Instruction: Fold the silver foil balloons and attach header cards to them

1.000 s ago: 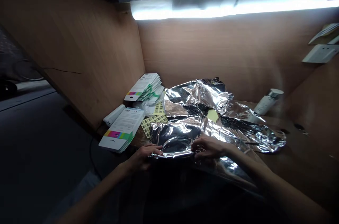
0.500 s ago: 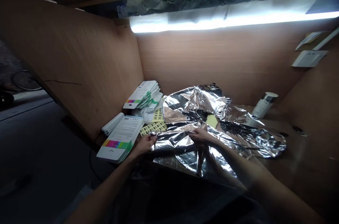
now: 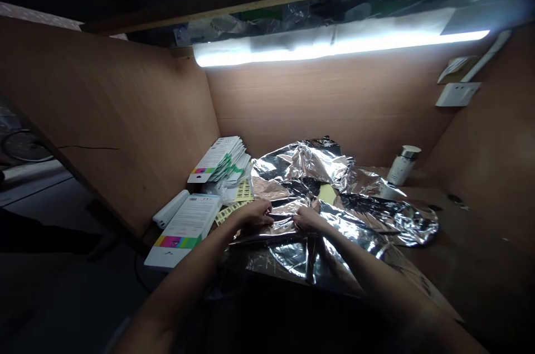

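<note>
A large crumpled sheet of silver foil film (image 3: 346,226) covers the middle of the bench and hangs over its front edge. On its folded near part, my left hand (image 3: 256,213) is closed with fingers curled against the foil. A short way to the right, my right hand (image 3: 308,219) pinches the same foil. Between the hands the film is wrinkled and shiny. A pale yellow piece (image 3: 327,193) shows among the folds behind my right hand. Yellow sticker sheets (image 3: 244,191) lie just beyond my left hand, partly covered by it.
Printed white cards (image 3: 184,226) lie at the left, with a stack of more cards (image 3: 219,159) behind. A white bottle (image 3: 403,165) stands back right. Wooden panels (image 3: 167,97) enclose the bench, under a bright tube light (image 3: 334,47). A socket (image 3: 457,94) is on the right.
My left hand has moved right from the foil's left edge, closer to my right hand. The foil between them has bunched up. The camera view has shifted slightly.
</note>
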`<state>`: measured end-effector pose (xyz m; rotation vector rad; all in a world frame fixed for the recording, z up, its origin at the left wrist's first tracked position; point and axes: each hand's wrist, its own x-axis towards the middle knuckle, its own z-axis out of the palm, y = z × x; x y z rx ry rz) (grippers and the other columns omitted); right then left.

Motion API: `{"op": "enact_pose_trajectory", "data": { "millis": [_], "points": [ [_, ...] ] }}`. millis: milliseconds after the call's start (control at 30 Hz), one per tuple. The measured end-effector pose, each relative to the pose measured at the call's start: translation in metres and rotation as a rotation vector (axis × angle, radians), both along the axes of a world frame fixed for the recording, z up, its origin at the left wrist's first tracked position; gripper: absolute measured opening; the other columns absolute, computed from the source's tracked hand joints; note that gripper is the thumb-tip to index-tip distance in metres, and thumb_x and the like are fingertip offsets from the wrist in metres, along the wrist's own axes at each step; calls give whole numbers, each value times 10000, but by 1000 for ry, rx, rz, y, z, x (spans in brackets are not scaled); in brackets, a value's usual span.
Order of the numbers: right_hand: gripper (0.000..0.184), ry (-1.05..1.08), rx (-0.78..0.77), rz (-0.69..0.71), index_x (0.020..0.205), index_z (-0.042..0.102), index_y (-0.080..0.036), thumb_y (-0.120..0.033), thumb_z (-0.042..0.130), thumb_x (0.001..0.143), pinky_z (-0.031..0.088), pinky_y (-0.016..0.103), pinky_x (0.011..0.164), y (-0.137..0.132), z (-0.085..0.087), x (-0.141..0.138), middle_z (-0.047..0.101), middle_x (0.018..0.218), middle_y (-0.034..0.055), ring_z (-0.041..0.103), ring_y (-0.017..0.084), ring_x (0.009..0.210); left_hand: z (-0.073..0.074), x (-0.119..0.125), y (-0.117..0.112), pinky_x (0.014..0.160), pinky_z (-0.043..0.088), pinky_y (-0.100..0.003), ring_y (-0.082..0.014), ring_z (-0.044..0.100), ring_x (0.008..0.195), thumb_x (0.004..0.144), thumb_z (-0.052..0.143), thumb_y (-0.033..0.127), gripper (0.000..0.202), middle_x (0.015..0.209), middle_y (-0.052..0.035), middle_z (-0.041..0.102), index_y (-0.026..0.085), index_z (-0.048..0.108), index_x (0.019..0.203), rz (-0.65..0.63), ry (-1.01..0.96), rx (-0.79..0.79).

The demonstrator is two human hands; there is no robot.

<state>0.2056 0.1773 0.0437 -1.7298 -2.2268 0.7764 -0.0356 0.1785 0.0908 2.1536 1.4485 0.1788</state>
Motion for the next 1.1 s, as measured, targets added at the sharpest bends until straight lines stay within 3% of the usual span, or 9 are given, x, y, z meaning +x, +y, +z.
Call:
{"op": "enact_pose_trajectory", "data": {
  "millis": [67,167,233,300,433,567,867,1000,1100],
  "points": [
    [230,17,33,-43,829,735,-108,-308,641,892,414,282,684,-8,6,3,724,830,135,649,233,786,7,2,9,714,487,-307,-242,639,799,622,852,347,347,887,-40,705,187,686,882,-44,-27,-79],
    [402,109,205,-205,1212,665,-99,-396,504,995,463,344,842,-32,14,11,698,1147,201,648,295,1046,21,1,0,714,483,-298,-220,624,758,667,807,386,290,796,-17,675,171,680,815,-90,-170,-128],
    [590,351,342,-379,1454,468,-121,-508,474,1009,456,398,961,-54,15,15,578,1384,228,571,317,1236,27,3,-20,760,492,-298,-217,631,823,794,700,474,343,879,-27,680,168,679,945,-86,-316,-118],
    [747,709,234,-378,1513,380,-148,-604,564,950,484,428,955,-78,15,17,569,1399,221,587,321,1222,27,12,-47,786,502,-299,-212,633,881,909,554,543,437,988,-47,673,169,632,1121,-50,-458,-97],
    [549,1174,-302,12,1233,643,-156,-575,699,883,531,376,813,-114,18,24,726,1055,117,685,250,906,15,39,-100,735,500,-288,-193,631,831,922,610,553,456,973,-57,668,173,613,1174,84,-889,-220],
    [407,1282,-406,38,1103,704,-165,-501,745,877,520,316,794,-128,25,41,731,997,69,669,196,855,3,58,-128,706,481,-274,-175,610,769,871,710,479,364,857,-40,668,156,675,1036,198,-1092,-347],
    [223,1433,-414,-43,928,739,-183,-370,781,814,494,290,705,-142,35,53,691,784,19,595,149,677,-12,82,-139,643,467,-264,-140,586,642,778,727,278,178,739,-40,686,141,755,887,231,-1319,-474],
    [82,1266,-340,16,713,735,-171,-230,713,767,440,262,612,-143,35,68,629,622,-1,530,126,571,-10,70,-143,560,438,-263,-128,528,545,710,664,230,117,601,-32,617,149,714,641,191,-1166,-507],
    [178,1072,-148,120,683,756,-183,-194,607,779,467,288,682,-139,38,77,664,673,24,564,150,650,-8,64,-150,626,488,-291,-174,610,684,743,641,309,165,769,-60,668,158,707,741,97,-1117,-534]
  ]
}}
